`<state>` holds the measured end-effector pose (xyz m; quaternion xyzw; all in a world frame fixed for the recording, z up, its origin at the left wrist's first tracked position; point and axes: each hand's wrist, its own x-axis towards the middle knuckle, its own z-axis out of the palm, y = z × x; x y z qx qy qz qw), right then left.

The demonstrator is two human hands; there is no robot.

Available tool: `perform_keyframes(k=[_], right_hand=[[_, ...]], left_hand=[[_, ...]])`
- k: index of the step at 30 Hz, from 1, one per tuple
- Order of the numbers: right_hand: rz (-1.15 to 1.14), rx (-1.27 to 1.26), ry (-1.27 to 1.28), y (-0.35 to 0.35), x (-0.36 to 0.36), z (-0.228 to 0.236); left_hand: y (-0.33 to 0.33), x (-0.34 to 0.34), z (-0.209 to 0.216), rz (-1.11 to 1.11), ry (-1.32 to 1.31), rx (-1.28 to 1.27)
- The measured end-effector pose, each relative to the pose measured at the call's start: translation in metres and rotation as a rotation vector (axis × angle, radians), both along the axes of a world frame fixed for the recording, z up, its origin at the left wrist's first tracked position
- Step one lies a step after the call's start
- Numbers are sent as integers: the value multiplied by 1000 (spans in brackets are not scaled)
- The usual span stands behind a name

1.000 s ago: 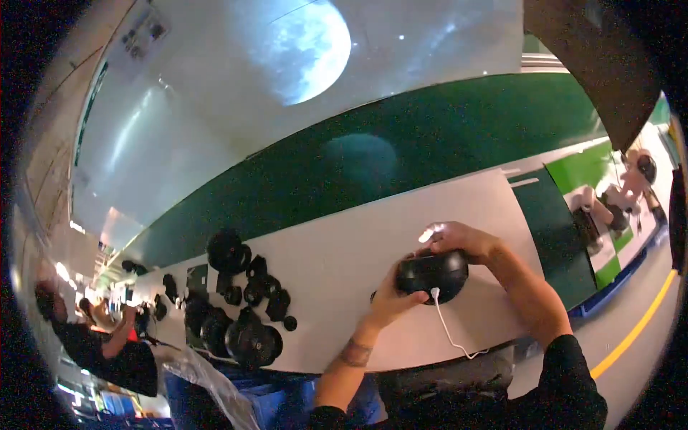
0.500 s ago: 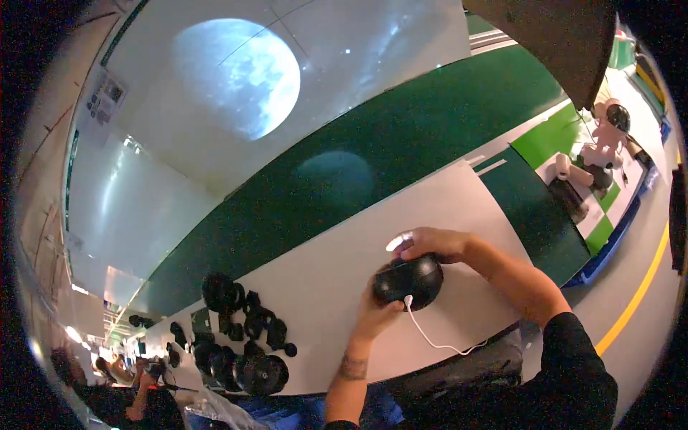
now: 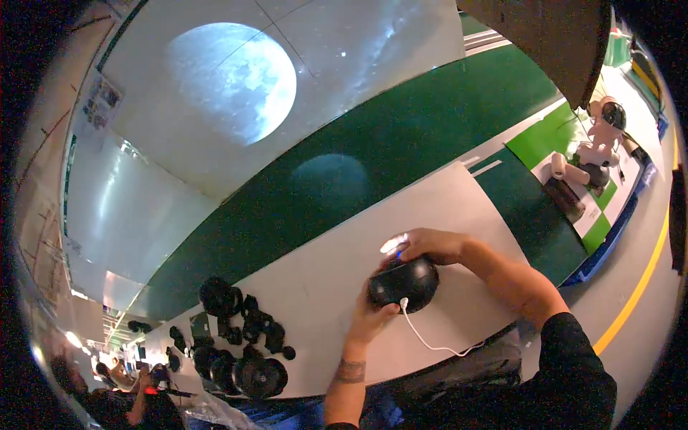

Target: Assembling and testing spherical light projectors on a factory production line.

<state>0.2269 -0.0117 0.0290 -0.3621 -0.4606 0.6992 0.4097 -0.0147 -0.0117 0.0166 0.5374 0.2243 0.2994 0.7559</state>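
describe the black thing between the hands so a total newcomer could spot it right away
Find the long white tabletop. Near its right end, the left hand grips a rounded black device, the right hand at its far side. Unlike the black parts clustered farther left, it has a white plug in the side facing the wearer.

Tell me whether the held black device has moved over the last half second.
No: judged against the white tabletop, the black device shows no clear shift either way.

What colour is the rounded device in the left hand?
The rounded device is black; it shows best in the head view.
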Motion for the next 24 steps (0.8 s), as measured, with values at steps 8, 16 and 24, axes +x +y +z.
perform_keyframes(k=[8, 16, 24], right_hand=[[33, -2, 222, -4, 2, 3], [-17, -20, 149, 2, 7, -15], [-6, -19, 67, 6, 11, -22]], left_hand=[[0, -3, -1, 12, 59, -34], [-1, 4, -1, 8, -4, -3], [4, 3, -2, -11, 66, 76]])
